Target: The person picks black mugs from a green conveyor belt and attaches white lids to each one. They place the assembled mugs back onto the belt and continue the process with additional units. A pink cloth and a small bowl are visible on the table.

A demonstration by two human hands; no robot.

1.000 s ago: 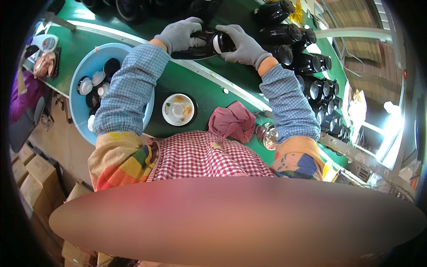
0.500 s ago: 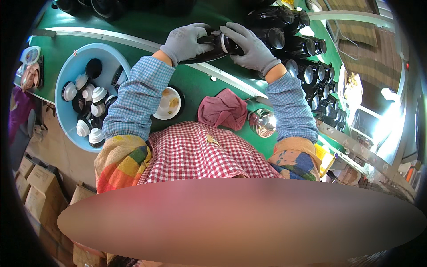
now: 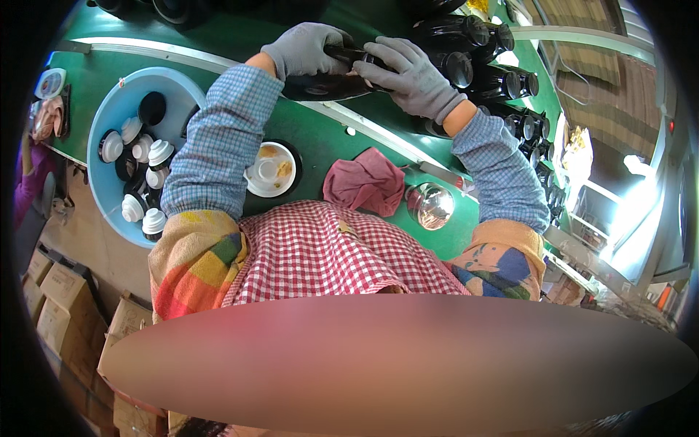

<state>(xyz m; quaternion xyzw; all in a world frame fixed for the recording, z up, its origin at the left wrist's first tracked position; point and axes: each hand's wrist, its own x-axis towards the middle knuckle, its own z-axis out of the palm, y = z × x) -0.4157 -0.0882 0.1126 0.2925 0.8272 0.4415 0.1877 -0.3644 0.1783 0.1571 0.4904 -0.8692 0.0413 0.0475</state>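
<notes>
A glossy black jug-like vessel (image 3: 325,88) is held on its side above the far part of the green table. My gloved left hand (image 3: 309,49) is closed round its narrow upper part, which looks like a handle. At the vessel's right end, my gloved right hand (image 3: 411,76) wraps its fingers over the rim; the palm side is hidden. Several similar dark vessels (image 3: 455,69) lie just beyond and to the right of my right hand. Nearer to me are a small white dish with yellowish residue (image 3: 271,171) and a crumpled pink cloth (image 3: 364,180).
On the left, a light-blue tub (image 3: 102,178) holds several black-and-white lids. A shiny round glass piece (image 3: 431,205) sits by the cloth. A pale metal rail (image 3: 378,130) crosses the green table (image 3: 313,146) diagonally. Cardboard boxes (image 3: 62,291) are stacked lower left.
The vessel has turned in my hands, so its banded end no longer faces me and more of its side shows. My left hand has moved slightly up; my right elbow has swung outward.
</notes>
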